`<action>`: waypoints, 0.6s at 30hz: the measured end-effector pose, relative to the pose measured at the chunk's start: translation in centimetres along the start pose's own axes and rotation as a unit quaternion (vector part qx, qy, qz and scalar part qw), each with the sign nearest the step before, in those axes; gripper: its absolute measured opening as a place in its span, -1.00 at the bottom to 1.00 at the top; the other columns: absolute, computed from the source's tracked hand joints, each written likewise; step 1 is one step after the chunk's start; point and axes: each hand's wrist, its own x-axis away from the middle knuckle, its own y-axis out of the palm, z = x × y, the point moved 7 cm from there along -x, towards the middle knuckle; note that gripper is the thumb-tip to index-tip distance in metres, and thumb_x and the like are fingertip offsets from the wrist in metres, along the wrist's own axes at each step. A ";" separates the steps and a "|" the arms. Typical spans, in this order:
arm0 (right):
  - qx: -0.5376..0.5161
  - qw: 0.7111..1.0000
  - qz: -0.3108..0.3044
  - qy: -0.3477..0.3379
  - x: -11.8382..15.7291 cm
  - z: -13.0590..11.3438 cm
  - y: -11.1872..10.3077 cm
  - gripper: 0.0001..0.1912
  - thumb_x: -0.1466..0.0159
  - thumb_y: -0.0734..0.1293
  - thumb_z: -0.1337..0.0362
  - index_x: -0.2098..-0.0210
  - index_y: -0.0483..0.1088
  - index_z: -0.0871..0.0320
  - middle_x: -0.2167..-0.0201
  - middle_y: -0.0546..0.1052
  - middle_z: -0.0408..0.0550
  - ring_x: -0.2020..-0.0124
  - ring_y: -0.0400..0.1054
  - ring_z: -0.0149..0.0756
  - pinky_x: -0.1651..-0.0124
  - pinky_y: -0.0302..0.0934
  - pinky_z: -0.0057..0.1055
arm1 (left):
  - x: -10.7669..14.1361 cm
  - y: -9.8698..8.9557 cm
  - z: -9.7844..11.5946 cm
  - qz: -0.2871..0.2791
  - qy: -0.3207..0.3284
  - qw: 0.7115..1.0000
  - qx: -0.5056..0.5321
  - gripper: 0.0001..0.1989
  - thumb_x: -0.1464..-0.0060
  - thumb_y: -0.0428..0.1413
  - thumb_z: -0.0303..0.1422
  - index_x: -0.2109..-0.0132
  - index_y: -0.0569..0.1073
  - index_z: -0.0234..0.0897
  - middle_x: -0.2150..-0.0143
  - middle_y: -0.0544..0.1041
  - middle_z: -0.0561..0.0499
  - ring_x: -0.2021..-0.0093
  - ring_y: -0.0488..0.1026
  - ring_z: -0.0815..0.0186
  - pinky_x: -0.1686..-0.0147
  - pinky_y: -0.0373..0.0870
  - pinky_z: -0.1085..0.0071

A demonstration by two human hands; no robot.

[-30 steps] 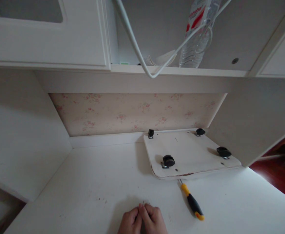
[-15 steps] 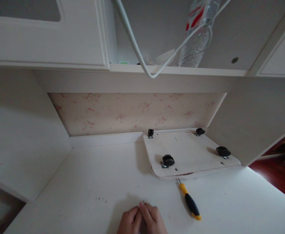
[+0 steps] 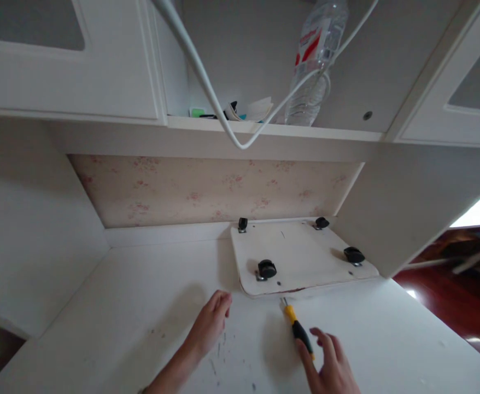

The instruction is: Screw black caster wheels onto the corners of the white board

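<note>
My left hand [image 3: 210,321] is raised over the white desktop, left of the board's near corner. Its fingers are curled closed, and whatever they may hold is hidden. Over the handle of a yellow and black screwdriver [image 3: 300,331] reaches my right hand [image 3: 328,364], thumb and fingers apart on either side of it; whether they touch the handle I cannot tell. The screwdriver's tip points at a white board [image 3: 301,254] bearing black casters, one of them the near-left caster [image 3: 267,268]. Several small dark slim pieces [image 3: 219,347], too blurred to name, are between my hands.
A white cable [image 3: 207,82] hangs down in front of the open shelf. On that shelf stand a clear plastic bottle [image 3: 311,71] and some papers [image 3: 259,109]. White side panels [image 3: 404,186] border the desktop, with a reddish floor [image 3: 449,306] beyond on the right.
My hands, pressed together before, have parted. The left went forward and left; the right went right to the screwdriver. More small dark pieces now show between them. The view has shifted slightly.
</note>
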 end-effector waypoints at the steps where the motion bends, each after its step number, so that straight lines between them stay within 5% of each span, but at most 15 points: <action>1: 0.046 0.999 -0.003 -0.009 -0.8 0.7 -0.7 -0.38 -0.24 0.16 -0.22 -0.05 0.32 0.10 -0.01 0.40 0.16 0.03 0.38 0.03 0.07 0.30 -0.14 | -0.9 0.2 0.8 0.004 -0.003 1.000 0.002 -0.63 -0.17 -0.09 0.02 0.33 0.27 -0.19 0.47 0.25 0.16 0.54 0.17 0.41 0.51 0.13 0.46; 3: 0.091 0.995 -0.039 -0.007 -1.9 1.7 -0.8 -0.30 -0.24 0.14 -0.20 -0.17 0.26 0.15 -0.11 0.32 0.21 -0.08 0.31 0.09 -0.07 0.23 -0.05 | -2.6 1.0 1.6 0.008 -0.011 1.000 0.011 -0.62 -0.19 -0.13 0.02 0.24 0.29 -0.20 0.42 0.30 0.15 0.55 0.19 0.42 0.53 0.11 0.45; 8: 0.090 0.983 -0.160 -0.013 -1.4 2.1 2.9 -0.37 -0.32 0.10 -0.05 -0.28 0.13 0.13 -0.18 0.30 0.15 -0.12 0.30 -0.01 -0.13 0.20 -0.11 | -5.3 3.5 1.1 -0.009 -0.030 0.999 0.033 -0.60 -0.15 -0.07 0.03 0.16 0.30 -0.23 0.44 0.33 0.16 0.61 0.27 0.42 0.58 0.09 0.43; 13: 0.052 0.989 -0.135 -0.017 -1.6 1.9 3.7 -0.54 -0.36 0.06 0.05 -0.14 0.28 0.11 -0.02 0.46 0.09 0.11 0.43 -0.07 0.14 0.32 -0.20 | -6.0 4.8 0.2 -0.020 -0.059 0.996 0.071 -0.61 -0.12 -0.05 0.03 0.22 0.26 -0.22 0.58 0.28 0.23 0.67 0.25 0.44 0.61 0.04 0.47; 18: -0.004 0.997 -0.076 0.002 -1.1 1.7 0.7 -0.49 -0.38 0.04 -0.05 -0.09 0.30 0.14 0.03 0.51 0.12 0.18 0.50 -0.16 0.19 0.36 -0.29 | -5.8 5.2 0.4 -0.023 -0.042 0.993 0.104 -0.66 -0.11 -0.02 -0.01 0.31 0.23 -0.20 0.67 0.20 0.29 0.72 0.09 0.49 0.64 -0.04 0.49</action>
